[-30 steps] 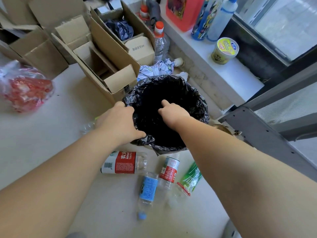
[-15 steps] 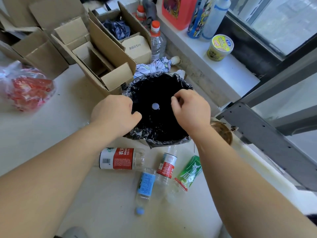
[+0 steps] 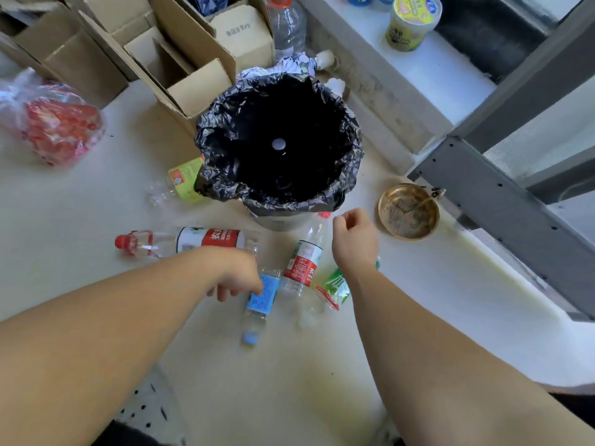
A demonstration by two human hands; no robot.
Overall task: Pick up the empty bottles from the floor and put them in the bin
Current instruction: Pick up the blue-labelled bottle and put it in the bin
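Beyond both hands: bin point(image 3: 349, 175) lined with a crinkled black bag, mouth wide, one small pale round disc point(image 3: 278, 144) showing deep inside. Behind the bin: open cardboard boxes point(image 3: 180, 59), a standing clear bottle point(image 3: 288, 25), crumpled printed wrapping point(image 3: 291, 62). Far out past the left hand: clear bag with red contents point(image 3: 53, 123). Just beyond the right hand: brass-coloured dish point(image 3: 409, 211), dirty inside. Further off on the white ledge point(image 3: 428, 72): yellow tub point(image 3: 410, 22).

Between hands and bin, on the pale floor point(image 3: 80, 226), bottles lying flat, clear plastic, seemingly empty:
- large red-label bottle point(image 3: 206, 238), red cap pointing away to the left, just beyond the left hand.
- blue-label bottle point(image 3: 262, 296), blue cap toward the viewer, at the left fingertips.
- small red-label bottle point(image 3: 304, 262), red cap at the foot of the bin, between the two hands.
- green-label bottle point(image 3: 335, 288), partly under the right wrist.
- yellow-green-label bottle point(image 3: 183, 183), left of the bin, neck end faint and hard to make out.

Left hand point(image 3: 236, 273): palm down, fingers curled downward beside the blue label; contact uncertain, nothing lifted. Right hand point(image 3: 354, 241): loosely curled, holding nothing, above the floor near the small bottle's neck.

Cut off by the top edge: boxes, standing bottle.
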